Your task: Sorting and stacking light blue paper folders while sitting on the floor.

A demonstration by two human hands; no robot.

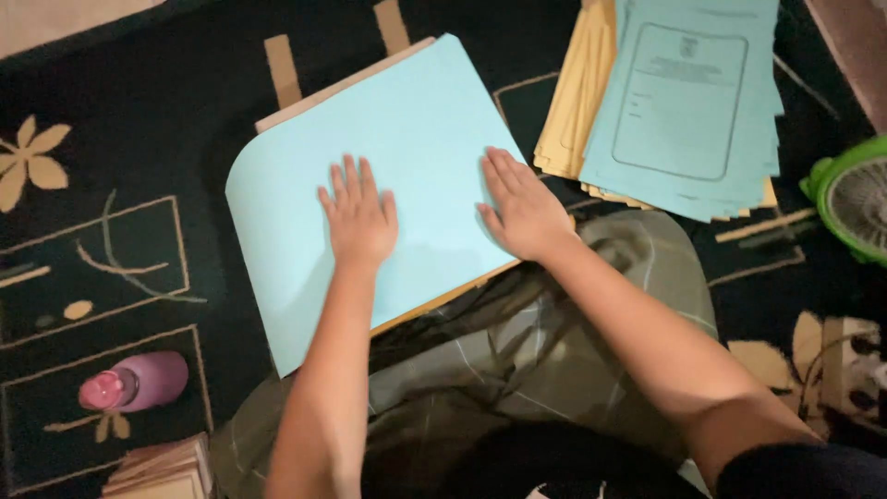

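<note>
Both palms flat and open, left hand [358, 220] and right hand [523, 207], pressing a light blue sheet [407, 139] at frame centre over a yellow folder [434, 303]; likely to skew or crease, being unpinched, left corner curling.

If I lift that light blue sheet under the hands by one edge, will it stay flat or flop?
The blue sheet will probably flop: its left edge already curls up off the stack beneath. It looks like thin card, so likely light. Both the left hand and right hand press it flat; released, it may slide on the yellow sheets under it.
</note>
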